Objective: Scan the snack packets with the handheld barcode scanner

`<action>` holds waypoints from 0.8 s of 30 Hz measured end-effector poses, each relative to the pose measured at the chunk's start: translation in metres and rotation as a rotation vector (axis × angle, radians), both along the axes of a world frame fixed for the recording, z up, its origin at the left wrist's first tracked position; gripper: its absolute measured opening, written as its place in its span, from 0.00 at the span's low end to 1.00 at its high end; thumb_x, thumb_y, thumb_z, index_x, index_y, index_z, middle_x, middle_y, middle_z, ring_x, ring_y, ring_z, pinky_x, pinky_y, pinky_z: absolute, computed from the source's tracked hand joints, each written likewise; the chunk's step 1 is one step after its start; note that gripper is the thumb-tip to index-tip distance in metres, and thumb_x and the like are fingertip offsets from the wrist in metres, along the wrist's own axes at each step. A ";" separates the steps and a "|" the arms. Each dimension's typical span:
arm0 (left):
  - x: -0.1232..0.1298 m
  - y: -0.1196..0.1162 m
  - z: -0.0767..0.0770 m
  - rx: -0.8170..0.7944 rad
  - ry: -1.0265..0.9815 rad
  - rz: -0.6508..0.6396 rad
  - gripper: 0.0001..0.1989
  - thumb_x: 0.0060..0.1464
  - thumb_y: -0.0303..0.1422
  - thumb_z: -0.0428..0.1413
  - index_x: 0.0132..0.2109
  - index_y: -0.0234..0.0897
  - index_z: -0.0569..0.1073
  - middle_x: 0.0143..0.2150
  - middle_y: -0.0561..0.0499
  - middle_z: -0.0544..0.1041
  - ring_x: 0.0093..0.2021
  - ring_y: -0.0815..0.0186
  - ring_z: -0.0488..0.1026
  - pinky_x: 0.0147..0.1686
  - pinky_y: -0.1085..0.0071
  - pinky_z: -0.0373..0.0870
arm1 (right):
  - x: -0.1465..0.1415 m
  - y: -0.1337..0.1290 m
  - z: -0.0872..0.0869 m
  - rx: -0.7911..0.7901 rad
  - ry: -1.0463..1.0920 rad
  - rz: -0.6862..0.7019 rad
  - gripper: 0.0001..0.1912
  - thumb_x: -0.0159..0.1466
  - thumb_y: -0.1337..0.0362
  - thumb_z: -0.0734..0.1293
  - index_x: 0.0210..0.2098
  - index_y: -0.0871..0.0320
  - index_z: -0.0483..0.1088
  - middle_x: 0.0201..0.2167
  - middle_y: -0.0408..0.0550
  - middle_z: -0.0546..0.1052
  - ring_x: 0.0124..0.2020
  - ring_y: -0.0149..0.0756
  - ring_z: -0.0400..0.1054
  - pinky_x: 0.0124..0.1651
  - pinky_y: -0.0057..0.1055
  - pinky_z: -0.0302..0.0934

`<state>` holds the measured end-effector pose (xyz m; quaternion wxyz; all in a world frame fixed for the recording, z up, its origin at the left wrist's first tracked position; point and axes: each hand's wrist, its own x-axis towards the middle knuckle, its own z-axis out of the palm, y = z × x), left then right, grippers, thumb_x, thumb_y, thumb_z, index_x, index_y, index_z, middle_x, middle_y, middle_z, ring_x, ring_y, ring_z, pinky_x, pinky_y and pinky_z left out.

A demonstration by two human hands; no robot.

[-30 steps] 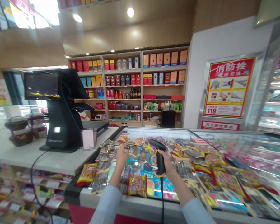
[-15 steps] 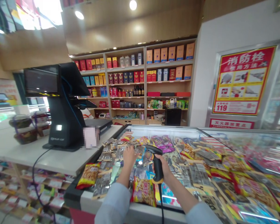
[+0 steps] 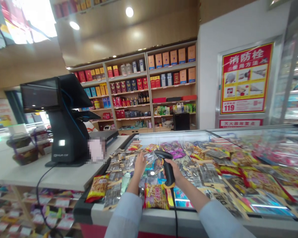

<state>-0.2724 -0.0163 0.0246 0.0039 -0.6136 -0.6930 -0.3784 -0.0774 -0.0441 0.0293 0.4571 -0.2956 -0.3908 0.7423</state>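
Observation:
My right hand (image 3: 175,172) is wrapped round the grip of a black handheld barcode scanner (image 3: 168,170) with yellow-orange trim. Its head points left, towards my left hand, and its cable hangs down over the front edge. My left hand (image 3: 139,165) is just left of the scanner head, fingers curled above the packets; what they hold is hard to make out. Below the hands, a red-and-yellow snack bag (image 3: 156,196) lies at the front edge. Dark snack packets (image 3: 113,193) and another red-and-yellow bag (image 3: 97,188) lie to the left.
Packets cover the glass-topped freezer (image 3: 164,137), with purple bags (image 3: 172,149) towards the back. On the left, a counter (image 3: 72,177) holds a black checkout terminal (image 3: 69,132) and lidded baskets (image 3: 24,150). Shelves of boxed goods (image 3: 129,84) and a red fire-hydrant sign (image 3: 247,79) stand behind.
The view has turned slightly right, so the shelves and sign sit further left. My left hand has come slightly closer to the scanner, which stays in my right hand.

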 end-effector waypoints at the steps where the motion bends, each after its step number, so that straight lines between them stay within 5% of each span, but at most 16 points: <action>1: -0.001 -0.001 0.000 0.010 -0.031 -0.011 0.10 0.59 0.29 0.47 0.47 0.39 0.67 0.41 0.48 0.76 0.43 0.64 0.74 0.41 0.70 0.65 | 0.000 0.001 -0.001 -0.007 -0.007 -0.010 0.18 0.61 0.53 0.60 0.24 0.60 0.69 0.11 0.46 0.69 0.10 0.30 0.60 0.13 0.24 0.56; 5: -0.004 -0.002 0.003 0.079 -0.128 0.014 0.07 0.61 0.32 0.45 0.45 0.39 0.66 0.30 0.53 0.75 0.34 0.64 0.74 0.35 0.71 0.63 | 0.001 0.005 -0.003 -0.008 -0.008 -0.035 0.19 0.60 0.52 0.60 0.23 0.60 0.69 0.11 0.47 0.69 0.10 0.30 0.60 0.14 0.24 0.56; 24: -0.007 -0.003 0.007 0.173 -0.157 0.074 0.05 0.62 0.33 0.43 0.42 0.40 0.63 0.30 0.52 0.75 0.32 0.62 0.74 0.32 0.72 0.59 | 0.004 -0.001 0.010 0.112 0.146 -0.007 0.19 0.49 0.48 0.67 0.23 0.60 0.69 0.11 0.42 0.68 0.10 0.27 0.59 0.13 0.23 0.51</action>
